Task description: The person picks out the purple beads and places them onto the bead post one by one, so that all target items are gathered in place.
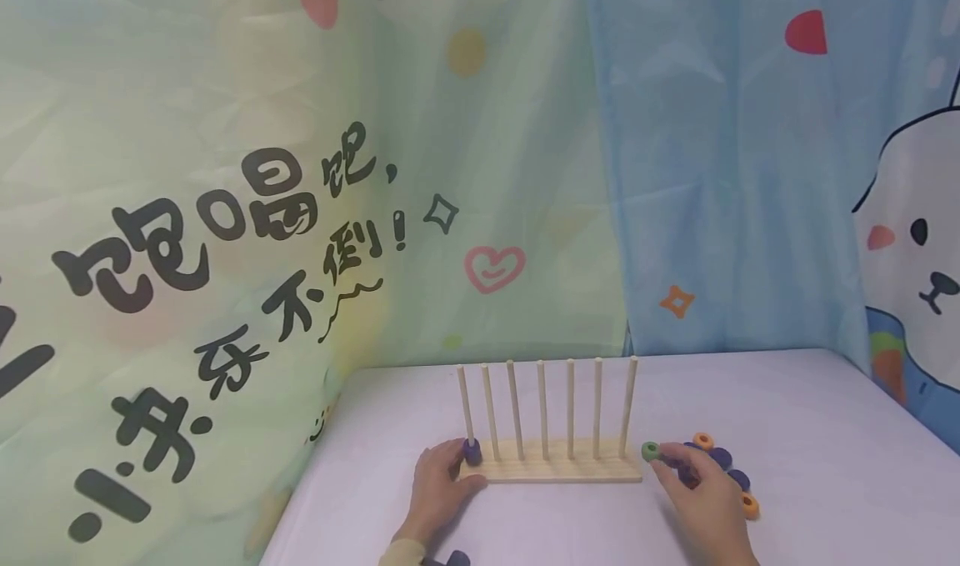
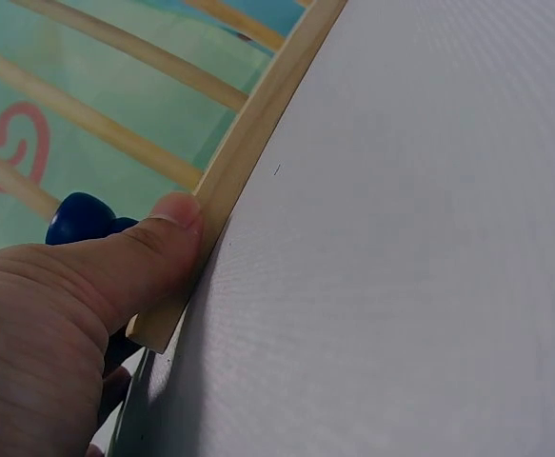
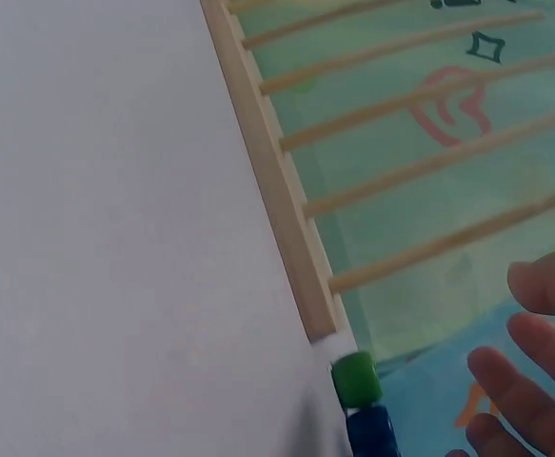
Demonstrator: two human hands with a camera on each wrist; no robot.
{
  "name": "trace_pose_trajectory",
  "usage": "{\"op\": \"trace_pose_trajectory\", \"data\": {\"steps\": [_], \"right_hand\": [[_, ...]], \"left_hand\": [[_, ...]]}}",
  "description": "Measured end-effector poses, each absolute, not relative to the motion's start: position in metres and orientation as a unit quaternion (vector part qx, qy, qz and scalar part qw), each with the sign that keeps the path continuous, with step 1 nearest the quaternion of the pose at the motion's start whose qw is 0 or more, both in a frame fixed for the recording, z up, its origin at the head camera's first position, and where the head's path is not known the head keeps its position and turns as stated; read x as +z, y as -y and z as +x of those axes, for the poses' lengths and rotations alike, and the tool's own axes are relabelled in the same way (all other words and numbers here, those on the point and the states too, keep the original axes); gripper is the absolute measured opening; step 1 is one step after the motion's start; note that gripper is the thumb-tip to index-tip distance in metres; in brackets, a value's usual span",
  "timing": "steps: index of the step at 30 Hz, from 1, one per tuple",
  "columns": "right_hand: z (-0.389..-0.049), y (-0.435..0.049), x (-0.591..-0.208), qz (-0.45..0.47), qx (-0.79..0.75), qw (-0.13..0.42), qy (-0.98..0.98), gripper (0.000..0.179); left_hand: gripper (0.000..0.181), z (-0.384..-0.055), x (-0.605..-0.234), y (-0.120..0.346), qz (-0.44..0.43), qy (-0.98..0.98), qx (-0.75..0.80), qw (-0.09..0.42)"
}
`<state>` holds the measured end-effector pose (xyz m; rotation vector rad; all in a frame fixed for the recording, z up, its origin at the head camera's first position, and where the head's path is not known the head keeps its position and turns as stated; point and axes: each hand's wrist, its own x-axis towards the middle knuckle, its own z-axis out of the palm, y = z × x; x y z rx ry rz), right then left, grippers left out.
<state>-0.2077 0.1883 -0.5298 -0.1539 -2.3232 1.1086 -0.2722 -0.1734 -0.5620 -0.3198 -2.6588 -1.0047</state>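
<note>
My left hand [image 1: 438,487] grips the left end of a wooden peg stand [image 1: 562,469], its thumb pressed on the front edge of the base. A dark blue bead [image 1: 471,452] sits low on the leftmost peg; the other pegs are bare. My right hand [image 1: 701,491] hovers off the stand's right end, thumb and fingers apart in the right wrist view. Close to its fingertips in the head view is a green bead [image 1: 650,451]. The right wrist view shows this bead on the table beside a blue bead [image 3: 372,431], with nothing between the fingers.
Orange beads [image 1: 702,441] and dark blue beads [image 1: 738,479] lie on the table around and behind my right hand. The table has a pale cover [image 1: 570,524]. A printed curtain [image 1: 480,174] hangs behind it.
</note>
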Motion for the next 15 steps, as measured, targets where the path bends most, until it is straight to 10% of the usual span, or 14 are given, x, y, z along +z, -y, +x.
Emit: {"op": "trace_pose_trajectory", "data": {"steps": [15], "right_hand": [[-0.214, -0.233, -0.532, -0.199, 0.425, 0.247, 0.847, 0.033]], "left_hand": [[0.06, -0.273, -0.565, 0.173, -0.108, 0.92, -0.349, 0.143]]}}
